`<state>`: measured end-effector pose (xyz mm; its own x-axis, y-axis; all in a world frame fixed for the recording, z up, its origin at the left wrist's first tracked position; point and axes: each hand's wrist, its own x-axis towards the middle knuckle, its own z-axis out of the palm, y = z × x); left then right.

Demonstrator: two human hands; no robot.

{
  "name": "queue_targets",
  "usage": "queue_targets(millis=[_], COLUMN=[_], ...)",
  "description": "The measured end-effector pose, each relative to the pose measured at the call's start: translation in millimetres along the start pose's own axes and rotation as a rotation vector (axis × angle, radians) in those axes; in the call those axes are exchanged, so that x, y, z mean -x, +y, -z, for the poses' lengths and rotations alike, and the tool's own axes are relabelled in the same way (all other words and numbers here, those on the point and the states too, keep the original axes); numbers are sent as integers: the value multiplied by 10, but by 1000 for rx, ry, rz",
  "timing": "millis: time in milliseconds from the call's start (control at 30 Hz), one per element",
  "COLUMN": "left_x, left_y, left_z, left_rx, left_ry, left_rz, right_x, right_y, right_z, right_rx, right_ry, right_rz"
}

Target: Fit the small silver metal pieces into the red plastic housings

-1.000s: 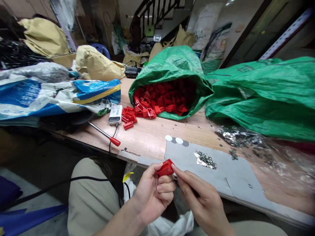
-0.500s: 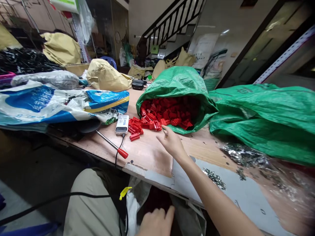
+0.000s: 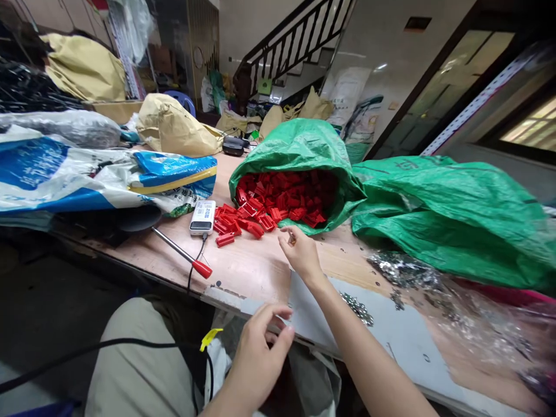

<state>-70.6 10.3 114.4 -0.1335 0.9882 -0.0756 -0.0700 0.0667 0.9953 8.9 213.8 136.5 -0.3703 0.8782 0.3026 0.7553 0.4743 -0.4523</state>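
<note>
head view shows glossy, hollow red parts (image 3: 266, 222) jumbled, left hand (image 3: 259, 348) loosely curved, right hand (image 3: 303, 253) narrowed, contents unclear.

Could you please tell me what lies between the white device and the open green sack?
Loose red pieces lie on the table between the white device and the open green sack, as the head view shows.

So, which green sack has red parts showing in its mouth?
The left sack, just beyond the right hand: its wide-open mouth shows red parts. In the right sack, none show.
</note>
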Motion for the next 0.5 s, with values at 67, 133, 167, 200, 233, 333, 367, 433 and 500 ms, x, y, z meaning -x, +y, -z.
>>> queue_targets(millis=[67, 133, 167, 200, 233, 333, 367, 433, 500], left_x=[-29, -21, -3, 21, 48, 103, 101, 62, -9], left_y=[-21, -17, -8, 3, 11, -3, -21, -61, -83], left_z=[-92, -193, -236, -267, -283, -222, -172, -61, 13], left_rx=[-5, -24, -32, -37, -40, -20, 1, 62, 124], left_ry=[45, 24, 11, -6, -21, -4, 45, 182, 290], left_rz=[3, -31, -47, -58, -63, -51, -33, 12, 24], right_x=[67, 28, -19, -72, -124, -168, -123, 68, 360], right_y=[-2, -74, -128, -185, -240, -333, -330, -279, -200], right_z=[-4, -96, -159, -222, -275, -305, -263, -116, 82], right_rx=[-18, -53, -75, -98, -124, -245, -301, -437, -668], right_ry=[-50, -113, -138, -157, -168, -193, -210, -266, -365], right_rz=[-1, 5, 1, -13, -36, -131, -157, -189, -245])
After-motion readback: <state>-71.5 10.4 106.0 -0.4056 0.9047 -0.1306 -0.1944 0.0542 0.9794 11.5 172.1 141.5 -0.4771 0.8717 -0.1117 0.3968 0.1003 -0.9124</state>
